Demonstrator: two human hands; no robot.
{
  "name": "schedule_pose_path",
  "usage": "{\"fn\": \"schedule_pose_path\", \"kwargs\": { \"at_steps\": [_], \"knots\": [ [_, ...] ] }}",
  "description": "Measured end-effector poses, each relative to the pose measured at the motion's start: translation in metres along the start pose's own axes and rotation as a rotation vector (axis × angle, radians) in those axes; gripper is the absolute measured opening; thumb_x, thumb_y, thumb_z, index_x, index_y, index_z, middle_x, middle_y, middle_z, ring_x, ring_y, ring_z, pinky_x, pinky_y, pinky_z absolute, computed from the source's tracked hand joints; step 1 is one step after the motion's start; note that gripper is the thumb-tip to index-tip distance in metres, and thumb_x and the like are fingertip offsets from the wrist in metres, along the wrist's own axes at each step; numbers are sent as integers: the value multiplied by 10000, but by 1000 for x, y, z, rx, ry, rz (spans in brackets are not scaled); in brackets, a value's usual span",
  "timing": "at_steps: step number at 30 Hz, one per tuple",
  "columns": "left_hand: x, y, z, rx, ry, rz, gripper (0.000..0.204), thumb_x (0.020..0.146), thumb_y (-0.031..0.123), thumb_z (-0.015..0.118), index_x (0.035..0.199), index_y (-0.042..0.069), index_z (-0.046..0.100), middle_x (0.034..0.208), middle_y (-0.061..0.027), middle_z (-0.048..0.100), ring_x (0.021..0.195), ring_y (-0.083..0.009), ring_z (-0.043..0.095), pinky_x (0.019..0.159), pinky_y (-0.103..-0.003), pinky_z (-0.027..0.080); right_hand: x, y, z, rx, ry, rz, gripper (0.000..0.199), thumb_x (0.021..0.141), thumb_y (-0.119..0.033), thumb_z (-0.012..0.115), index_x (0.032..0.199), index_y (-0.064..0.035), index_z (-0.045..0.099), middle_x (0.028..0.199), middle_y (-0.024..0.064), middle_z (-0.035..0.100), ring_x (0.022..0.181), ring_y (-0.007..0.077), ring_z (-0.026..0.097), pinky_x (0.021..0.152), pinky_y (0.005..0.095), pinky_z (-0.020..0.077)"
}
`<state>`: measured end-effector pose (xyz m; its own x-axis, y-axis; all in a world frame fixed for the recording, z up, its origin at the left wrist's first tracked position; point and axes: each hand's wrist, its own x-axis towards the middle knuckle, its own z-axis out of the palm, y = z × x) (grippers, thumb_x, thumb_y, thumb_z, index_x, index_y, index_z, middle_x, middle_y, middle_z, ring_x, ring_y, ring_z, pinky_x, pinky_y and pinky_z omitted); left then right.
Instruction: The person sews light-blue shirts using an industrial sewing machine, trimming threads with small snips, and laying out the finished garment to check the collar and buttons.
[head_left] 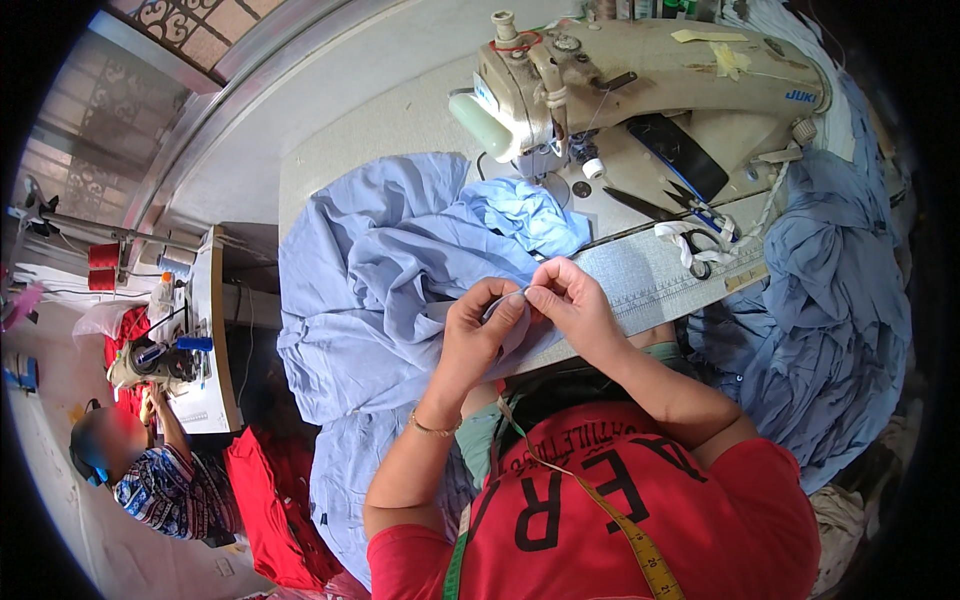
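Observation:
A large piece of light blue fabric [370, 290] lies bunched on the sewing table [400, 120] and hangs over its front edge. My left hand [480, 335] and my right hand [572, 305] meet at the table's front edge, both pinching a small fold of that blue fabric between thumb and fingers. Behind them stands a beige sewing machine [640, 85], its needle end near the cloth. I wear a red shirt, and a yellow-green tape measure [640, 545] hangs around my neck.
Black scissors [690, 215], a dark phone [685, 155] and a strip of white cord lie on the machine bed. More blue garments [830, 330] are piled at the right. At the left another person [150, 470] sits at a second sewing machine [150, 360] beside red cloth [275, 510].

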<state>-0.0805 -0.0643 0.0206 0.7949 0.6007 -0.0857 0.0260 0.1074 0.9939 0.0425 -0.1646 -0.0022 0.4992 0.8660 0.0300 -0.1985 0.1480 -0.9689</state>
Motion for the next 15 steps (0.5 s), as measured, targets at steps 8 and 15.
{"fn": "schedule_pose_path", "kwargs": {
  "at_steps": [8, 15],
  "knots": [
    [-5, -1, 10, 137, 144, 95, 78, 870, 74, 632, 928, 22, 631, 798, 42, 591, 705, -23, 501, 614, -177, 411, -7, -5, 6, -441, 82, -249, 120, 880, -60, 554, 970, 15, 578, 838, 175, 624, 753, 293, 637, 654, 338, 492],
    [-8, 13, 12, 474, 104, 277, 96, 867, 57, 612, 922, -21, 623, 718, -55, 597, 596, -97, 529, 534, -244, 434, -10, -10, 3, -512, 17, -357, 122, 860, -48, 558, 961, 17, 579, 836, 179, 621, 760, 320, 634, 648, 353, 493]
  ]
}}
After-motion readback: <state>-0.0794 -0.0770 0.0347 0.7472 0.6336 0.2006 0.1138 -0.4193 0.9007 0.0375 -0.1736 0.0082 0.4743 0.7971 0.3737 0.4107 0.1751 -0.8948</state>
